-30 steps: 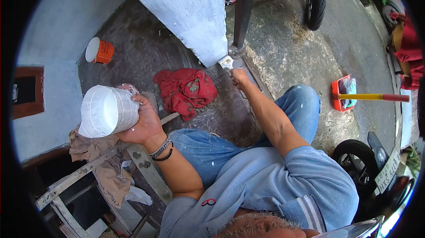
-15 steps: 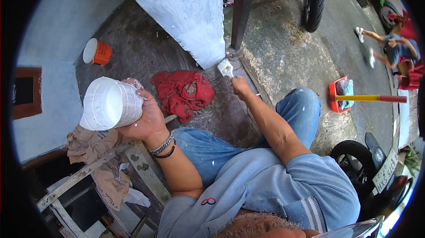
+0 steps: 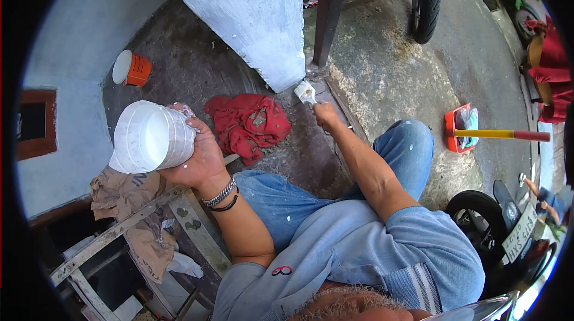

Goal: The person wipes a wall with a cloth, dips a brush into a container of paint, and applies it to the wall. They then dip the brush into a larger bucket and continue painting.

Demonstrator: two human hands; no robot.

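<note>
My left hand (image 3: 200,156) is wrapped around a white plastic paint tub (image 3: 152,141), tilted so its pale inside shows. White paint smears mark the fingers. In my right hand (image 3: 326,116) is a paintbrush (image 3: 305,92), gripped by its handle, with white-coated bristles close to the bottom corner of a white-painted pillar (image 3: 257,19). A crumpled red cloth (image 3: 246,122) lies on the dark floor between my two hands.
An orange bucket with a white lid (image 3: 139,70) stands by the wall. A wooden frame (image 3: 200,225) and brown paper (image 3: 128,192) are at lower left. A dark post (image 3: 330,13) rises beside the pillar. An orange container (image 3: 457,130) and motorcycle (image 3: 484,222) are at right.
The person walking at the far right has moved down toward the motorcycle's plate. My hands, the tub and the brush have barely shifted.
</note>
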